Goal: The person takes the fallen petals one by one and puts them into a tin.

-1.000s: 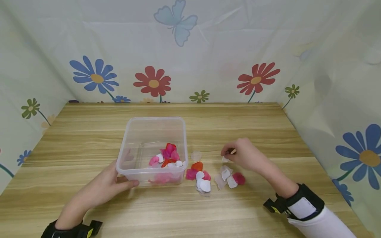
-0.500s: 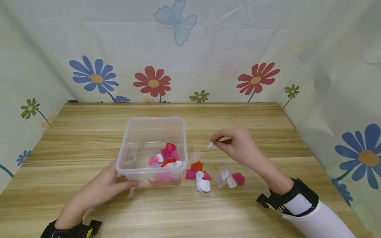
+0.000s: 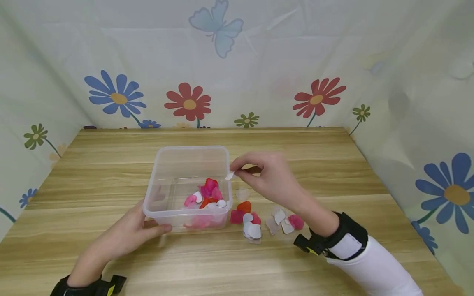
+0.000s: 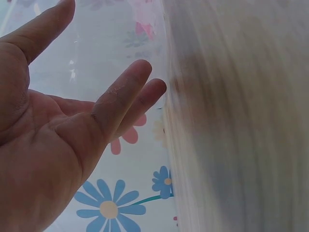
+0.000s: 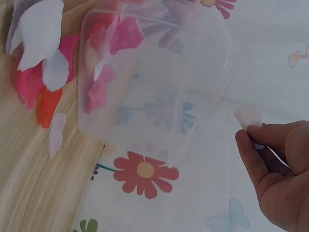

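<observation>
Head view: a white petal [image 3: 230, 176] is pinched by the right hand [image 3: 268, 176] near the box [image 3: 166, 214], touched by the spread left hand [image 3: 129, 230]; other petals [image 3: 210, 187] are already inside, two clusters [image 3: 253, 231] left on the counter [image 3: 200, 267].

Floral backdrop [image 3: 274, 61] behind wood-grain tabletop [image 3: 111, 164]
</observation>
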Demonstrator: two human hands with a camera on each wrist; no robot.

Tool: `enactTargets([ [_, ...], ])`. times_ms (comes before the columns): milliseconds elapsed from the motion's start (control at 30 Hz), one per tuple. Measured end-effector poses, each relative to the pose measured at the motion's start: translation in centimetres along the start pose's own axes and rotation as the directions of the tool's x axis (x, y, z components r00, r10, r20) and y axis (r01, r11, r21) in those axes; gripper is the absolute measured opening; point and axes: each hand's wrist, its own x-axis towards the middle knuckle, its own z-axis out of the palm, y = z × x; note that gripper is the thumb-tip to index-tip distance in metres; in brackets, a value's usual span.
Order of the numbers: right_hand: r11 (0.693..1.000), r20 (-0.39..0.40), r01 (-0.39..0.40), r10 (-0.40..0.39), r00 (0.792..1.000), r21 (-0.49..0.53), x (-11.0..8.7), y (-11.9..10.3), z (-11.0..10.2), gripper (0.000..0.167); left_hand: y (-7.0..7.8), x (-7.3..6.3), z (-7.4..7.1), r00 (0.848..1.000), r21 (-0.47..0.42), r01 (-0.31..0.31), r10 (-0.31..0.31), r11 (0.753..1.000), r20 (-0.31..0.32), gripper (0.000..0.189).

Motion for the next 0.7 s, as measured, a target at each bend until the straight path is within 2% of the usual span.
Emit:
enactTargets([
  [133, 0.999, 0.031, 0.043, -0.044, 0.999, 0.031, 0.4, -0.4, 0.7, 0.019, 0.0, 0.0, 0.0, 1.000, 0.006, -0.002, 0.002, 1.000, -0.003, 0.103],
  [333, 0.995, 0.076, 0.099, -0.100, 0.992, 0.017, 0.8, -0.6, 1.6, 0.020, 0.1, 0.0, 0.2, 1.000, -0.011, -0.025, 0.025, 1.000, -0.001, 0.099],
  [433, 0.995, 0.099, 0.095, -0.096, 0.990, 0.014, 0.8, -0.7, 2.1, 0.021, 0.1, 0.0, 0.2, 0.999, -0.022, -0.043, 0.043, 0.999, 0.004, 0.093],
  [600, 0.997, 0.131, 0.073, -0.076, 0.989, 0.025, 0.8, -0.8, 2.4, 0.023, 0.2, -0.1, 0.1, 1.000, 0.005, -0.021, 0.021, 1.000, -0.007, 0.098],
  [700, 0.998, 0.141, 0.064, -0.065, 0.988, 0.013, 0.7, -0.8, 2.4, 0.024, 0.1, -0.1, 0.2, 0.999, -0.010, -0.032, 0.032, 0.999, 0.000, 0.100],
])
